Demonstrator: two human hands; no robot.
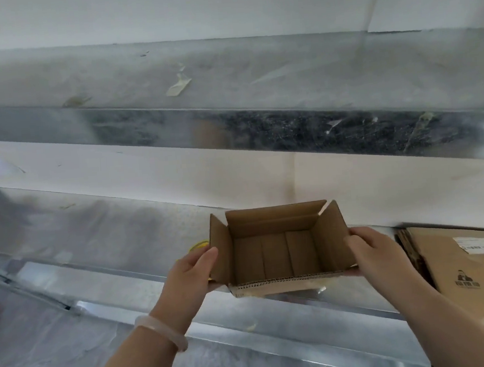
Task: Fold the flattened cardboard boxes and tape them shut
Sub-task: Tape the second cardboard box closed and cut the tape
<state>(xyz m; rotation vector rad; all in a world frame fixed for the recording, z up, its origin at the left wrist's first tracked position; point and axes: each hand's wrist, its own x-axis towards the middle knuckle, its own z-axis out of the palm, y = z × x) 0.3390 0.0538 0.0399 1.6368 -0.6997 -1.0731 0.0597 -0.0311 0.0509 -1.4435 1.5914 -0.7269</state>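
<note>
Peeking behind box [273, 253], yellow sliver [198, 244]

A long shiny silver metal ledge [254, 65] runs from side to side. Above it is a plain white wall [161, 11]. Pale scraps of tape [178, 85] stick to the ledge. Below it is a dark speckled strip [318, 131], then a flat white board [146, 174].

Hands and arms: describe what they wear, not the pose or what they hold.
The left hand and right hand are bare: no gloves, no rings visible. Both forearms are bare too, no sleeves in view. The left wrist carries a smooth, pale, milky bracelet, a rounded band. The right wrist wears nothing.
</note>
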